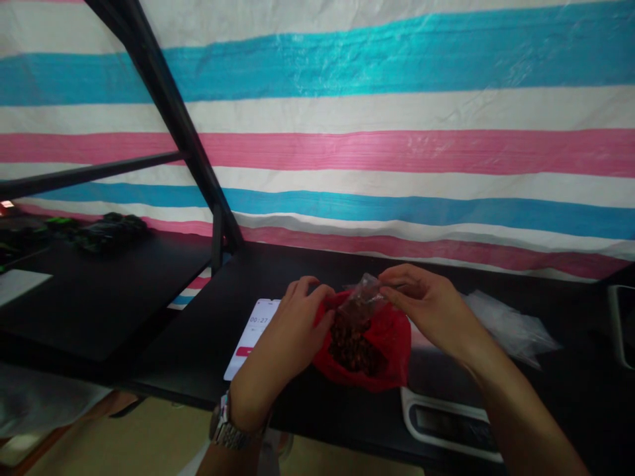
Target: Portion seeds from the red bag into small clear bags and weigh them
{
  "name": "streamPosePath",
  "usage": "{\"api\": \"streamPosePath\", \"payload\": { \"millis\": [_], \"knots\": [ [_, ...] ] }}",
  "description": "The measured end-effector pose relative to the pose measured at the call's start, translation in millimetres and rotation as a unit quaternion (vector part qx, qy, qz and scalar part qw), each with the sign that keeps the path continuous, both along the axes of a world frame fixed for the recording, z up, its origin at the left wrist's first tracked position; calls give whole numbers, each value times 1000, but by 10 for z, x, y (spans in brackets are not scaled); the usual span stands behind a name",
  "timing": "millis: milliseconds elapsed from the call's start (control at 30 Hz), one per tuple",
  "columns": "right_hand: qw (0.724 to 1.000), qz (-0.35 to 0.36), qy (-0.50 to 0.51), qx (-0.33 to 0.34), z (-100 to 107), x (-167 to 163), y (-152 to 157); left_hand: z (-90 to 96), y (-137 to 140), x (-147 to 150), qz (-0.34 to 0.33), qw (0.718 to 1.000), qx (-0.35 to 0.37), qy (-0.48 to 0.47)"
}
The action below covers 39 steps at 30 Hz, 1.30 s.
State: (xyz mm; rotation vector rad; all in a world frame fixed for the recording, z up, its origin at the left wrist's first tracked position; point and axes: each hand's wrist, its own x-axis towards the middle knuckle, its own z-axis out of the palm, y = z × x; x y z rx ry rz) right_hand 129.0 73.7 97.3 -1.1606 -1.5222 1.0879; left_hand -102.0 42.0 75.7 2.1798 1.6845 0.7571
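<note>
Black tabletop (pixel 193 344), striped sheeting (pixel 397 152) behind.
Red bag (pixel 398 350) sits between phone (pixel 252 330) and scale (pixel 451 424); right hand (pixel 434 304) pinches a clear bag (pixel 364 297) over it, left hand (pixel 297 330) at its rim, grip unclear.

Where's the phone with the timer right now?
Head view, lower area, a little left of centre: the phone lies on the black table, left of the red bag and partly hidden behind the left hand.

Left hand (pixel 297 327) with fingers bent, right hand (pixel 421 301) pinching thumb against fingertips, both forearms (pixel 516 403) angled inward
</note>
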Motion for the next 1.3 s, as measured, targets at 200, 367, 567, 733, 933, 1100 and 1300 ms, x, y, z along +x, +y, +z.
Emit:
{"api": "streamPosePath", "payload": {
  "millis": [200, 367, 567, 733, 933, 1100, 1300],
  "knots": [
    [998, 42, -54, 12, 65, -79, -109, 45, -1, 8, -41, 997, -8, -71],
    [993, 69, -88, 41, 88, -105, -196, 188, -67, 116, -60, 989, -44, -127],
    [987, 8, -145, 73, 195, -66, -280, 204, -60, 104, -60, 989, -31, -130],
    [982, -17, -149, 112, 159, -64, -299, 174, -52, 91, -59, 985, -23, -159],
    [987, -8, -116, 108, 95, -113, -281, 177, -50, 107, -75, 981, -48, -170],
    [988, 19, -134, 71, 129, -88, -282, 226, -90, 106, -80, 971, -74, -212],
    [994, 38, -91, 49, 56, -120, -227, 263, -105, 106, -69, 976, -65, -197]
  ]
}}
